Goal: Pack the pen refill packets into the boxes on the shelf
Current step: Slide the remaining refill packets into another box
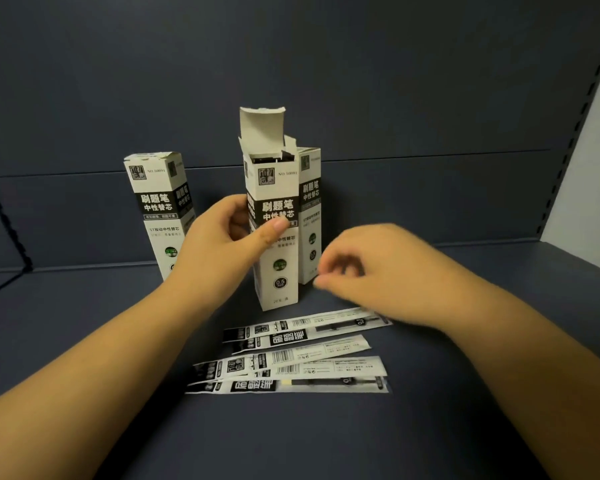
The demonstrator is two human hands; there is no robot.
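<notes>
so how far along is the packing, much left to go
Partly done, by the look of it. The open box shows dark contents at its mouth, and the left hand grips it upright. The right hand hovers blurred above the loose packets, holding nothing I can make out. Several packets lie on the shelf, unpacked. The left box looks closed; the rear box is half hidden.

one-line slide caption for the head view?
Left hand grips the open refill box; right hand hovers above loose pen refill packets on the shelf.
</notes>
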